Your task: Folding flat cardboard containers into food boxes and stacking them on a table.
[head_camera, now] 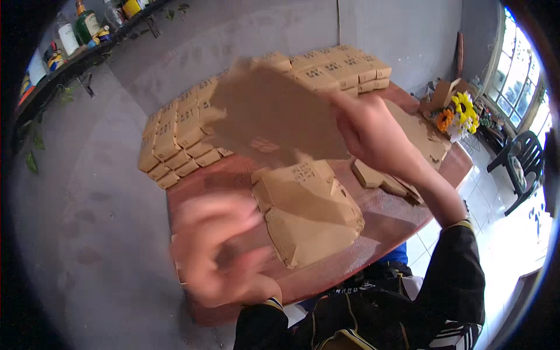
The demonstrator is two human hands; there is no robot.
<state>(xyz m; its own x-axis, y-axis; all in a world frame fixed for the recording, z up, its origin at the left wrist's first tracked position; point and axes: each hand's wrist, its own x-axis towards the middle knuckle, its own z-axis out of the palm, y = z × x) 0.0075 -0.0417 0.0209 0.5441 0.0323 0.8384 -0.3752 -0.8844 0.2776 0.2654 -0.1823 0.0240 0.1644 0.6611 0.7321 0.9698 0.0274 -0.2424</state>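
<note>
My right hand [372,131] grips the edge of a brown cardboard piece [280,109], raised above the table and blurred by motion. Its broad, plain face hides part of the box stack behind. My left hand [218,249], also blurred, is curled in a C over the table's left side, thumb and fingers apart with nothing visible between them. Just right of it, a small cardboard box [310,214] lies on the reddish-brown table [293,280] beneath the raised piece. Dark print shows on the box's far part; its near panel is plain.
Rows of stacked, printed cardboard boxes [188,118] line the table's wall side. Flat cardboard blanks [415,131] lie at the right, with folded cardboard pieces [380,181] nearer me. Artificial flowers [459,113] stand beyond, by a dark plastic chair [520,166]. A bottle shelf [100,48] is upper left.
</note>
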